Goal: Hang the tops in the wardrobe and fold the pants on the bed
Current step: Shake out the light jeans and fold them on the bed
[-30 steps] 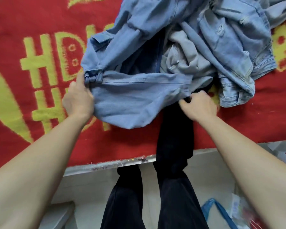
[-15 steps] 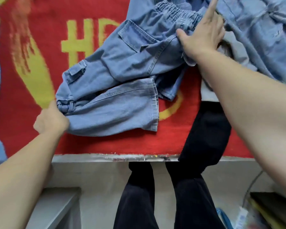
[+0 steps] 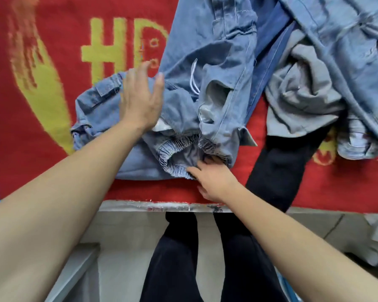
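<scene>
Pants [image 3: 183,99]: soft, floppy denim, light; best taken at the elastic waistband [image 3: 177,149]. Left hand [image 3: 140,103] spread over pants; right hand [image 3: 214,179] pinches waistband.

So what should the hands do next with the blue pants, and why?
Probably press the left hand flat to smooth the light blue pants: they lie bunched and wrinkled on the red blanket, while the right hand holds the elastic waistband.
</scene>
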`<state>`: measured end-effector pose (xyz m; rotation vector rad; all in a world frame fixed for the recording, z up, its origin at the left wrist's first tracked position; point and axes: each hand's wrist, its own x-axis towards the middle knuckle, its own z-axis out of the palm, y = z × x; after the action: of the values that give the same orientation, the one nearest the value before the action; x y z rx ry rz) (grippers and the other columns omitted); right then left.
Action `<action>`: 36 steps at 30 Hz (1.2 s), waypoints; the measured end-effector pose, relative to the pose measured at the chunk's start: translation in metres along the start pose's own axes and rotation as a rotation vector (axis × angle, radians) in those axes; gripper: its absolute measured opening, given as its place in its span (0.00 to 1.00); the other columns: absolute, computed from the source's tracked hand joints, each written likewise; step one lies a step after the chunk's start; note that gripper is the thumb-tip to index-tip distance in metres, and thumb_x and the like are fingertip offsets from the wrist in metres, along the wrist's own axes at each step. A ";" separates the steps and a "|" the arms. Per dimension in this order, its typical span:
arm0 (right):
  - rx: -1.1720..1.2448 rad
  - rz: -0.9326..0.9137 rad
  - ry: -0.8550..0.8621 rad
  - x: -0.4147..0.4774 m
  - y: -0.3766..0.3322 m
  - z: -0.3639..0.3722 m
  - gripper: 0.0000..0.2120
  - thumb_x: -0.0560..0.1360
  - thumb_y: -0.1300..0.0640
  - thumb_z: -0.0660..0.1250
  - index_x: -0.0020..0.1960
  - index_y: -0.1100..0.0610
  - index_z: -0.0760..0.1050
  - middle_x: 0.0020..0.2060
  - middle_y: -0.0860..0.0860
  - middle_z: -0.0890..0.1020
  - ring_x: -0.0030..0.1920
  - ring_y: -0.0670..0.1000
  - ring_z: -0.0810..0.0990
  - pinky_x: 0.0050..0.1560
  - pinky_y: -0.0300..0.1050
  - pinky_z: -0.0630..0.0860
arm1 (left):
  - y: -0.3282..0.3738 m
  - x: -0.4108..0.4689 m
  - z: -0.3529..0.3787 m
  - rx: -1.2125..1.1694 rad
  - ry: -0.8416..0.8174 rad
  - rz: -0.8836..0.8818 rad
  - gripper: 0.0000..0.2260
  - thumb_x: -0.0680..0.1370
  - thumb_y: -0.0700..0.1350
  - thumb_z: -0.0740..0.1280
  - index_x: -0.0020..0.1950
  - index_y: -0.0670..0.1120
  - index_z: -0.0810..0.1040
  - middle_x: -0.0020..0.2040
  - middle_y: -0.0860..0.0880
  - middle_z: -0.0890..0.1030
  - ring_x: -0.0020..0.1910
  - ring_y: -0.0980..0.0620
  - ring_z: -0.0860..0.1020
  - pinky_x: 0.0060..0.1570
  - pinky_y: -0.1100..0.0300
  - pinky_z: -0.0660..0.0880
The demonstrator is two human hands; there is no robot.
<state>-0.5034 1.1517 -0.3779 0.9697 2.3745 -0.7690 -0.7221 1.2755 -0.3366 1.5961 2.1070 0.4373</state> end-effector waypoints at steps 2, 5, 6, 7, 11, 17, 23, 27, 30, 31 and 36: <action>0.114 0.066 0.097 -0.008 0.004 0.002 0.25 0.76 0.45 0.64 0.72 0.49 0.67 0.59 0.52 0.75 0.58 0.57 0.77 0.50 0.50 0.74 | 0.009 -0.004 0.015 0.098 -0.082 0.050 0.25 0.81 0.59 0.56 0.70 0.44 0.69 0.64 0.41 0.72 0.66 0.42 0.68 0.65 0.48 0.63; 0.273 0.172 0.323 -0.017 0.014 -0.008 0.21 0.79 0.43 0.61 0.69 0.52 0.70 0.59 0.52 0.75 0.50 0.57 0.81 0.43 0.50 0.77 | 0.006 -0.034 0.025 0.337 -0.011 0.187 0.20 0.79 0.59 0.59 0.59 0.44 0.75 0.55 0.40 0.74 0.56 0.39 0.72 0.55 0.45 0.66; 0.319 0.207 0.435 -0.019 0.017 -0.012 0.19 0.79 0.46 0.62 0.67 0.53 0.72 0.61 0.53 0.74 0.48 0.58 0.82 0.42 0.51 0.78 | 0.003 -0.048 0.026 0.374 0.020 0.229 0.20 0.79 0.60 0.60 0.56 0.44 0.76 0.54 0.40 0.74 0.55 0.39 0.72 0.53 0.45 0.66; 0.355 0.245 0.559 -0.021 0.021 -0.017 0.18 0.79 0.49 0.65 0.66 0.55 0.73 0.62 0.54 0.74 0.50 0.59 0.82 0.42 0.52 0.80 | -0.003 -0.063 0.027 0.388 0.023 0.259 0.22 0.77 0.62 0.62 0.55 0.44 0.76 0.53 0.40 0.74 0.54 0.40 0.71 0.52 0.45 0.65; 0.261 0.509 0.863 -0.026 0.050 -0.027 0.25 0.72 0.57 0.71 0.68 0.58 0.72 0.68 0.61 0.70 0.64 0.61 0.73 0.62 0.57 0.73 | -0.033 -0.119 0.033 0.498 -0.212 0.208 0.40 0.67 0.57 0.76 0.72 0.44 0.64 0.67 0.38 0.66 0.66 0.41 0.64 0.57 0.44 0.68; 0.135 0.782 0.267 -0.045 0.099 -0.017 0.37 0.72 0.62 0.68 0.78 0.54 0.59 0.66 0.61 0.70 0.68 0.64 0.67 0.66 0.63 0.67 | -0.026 -0.145 0.046 0.422 -0.018 0.110 0.38 0.66 0.33 0.64 0.74 0.50 0.60 0.69 0.37 0.64 0.66 0.35 0.68 0.58 0.42 0.69; 0.020 0.404 0.581 -0.067 0.099 -0.042 0.31 0.71 0.67 0.58 0.74 0.59 0.69 0.72 0.66 0.67 0.67 0.69 0.71 0.63 0.63 0.71 | -0.029 -0.160 0.018 0.490 -0.047 0.369 0.23 0.65 0.32 0.69 0.59 0.46 0.81 0.39 0.48 0.81 0.41 0.43 0.78 0.46 0.50 0.70; 0.000 0.061 0.497 -0.100 0.071 -0.079 0.34 0.69 0.74 0.62 0.75 0.58 0.69 0.66 0.62 0.75 0.58 0.65 0.79 0.53 0.57 0.79 | -0.027 -0.167 -0.045 0.484 -0.061 0.335 0.18 0.64 0.30 0.65 0.52 0.40 0.80 0.35 0.43 0.80 0.36 0.41 0.79 0.39 0.49 0.73; 0.047 0.184 0.491 -0.133 0.055 -0.144 0.30 0.72 0.71 0.62 0.72 0.55 0.69 0.63 0.56 0.77 0.59 0.61 0.79 0.47 0.56 0.79 | -0.017 -0.150 -0.125 0.477 -0.025 0.287 0.18 0.62 0.28 0.67 0.51 0.38 0.79 0.36 0.39 0.78 0.37 0.37 0.77 0.33 0.47 0.73; 0.045 0.225 0.566 -0.144 0.052 -0.173 0.24 0.73 0.69 0.63 0.67 0.56 0.72 0.60 0.55 0.78 0.57 0.61 0.79 0.45 0.56 0.78 | -0.010 -0.140 -0.157 0.497 0.012 0.259 0.18 0.62 0.29 0.69 0.51 0.38 0.78 0.39 0.38 0.77 0.39 0.36 0.77 0.34 0.46 0.72; -0.038 0.328 0.904 -0.199 0.021 -0.361 0.13 0.74 0.62 0.63 0.57 0.55 0.77 0.53 0.57 0.79 0.54 0.63 0.77 0.44 0.56 0.77 | 0.071 -0.074 -0.341 0.469 0.301 0.120 0.11 0.72 0.35 0.64 0.54 0.43 0.74 0.50 0.38 0.75 0.46 0.33 0.77 0.40 0.42 0.74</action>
<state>-0.4314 1.3017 0.0001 1.9290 2.7769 -0.1438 -0.8304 1.2317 -0.0006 2.0313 2.4822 0.2415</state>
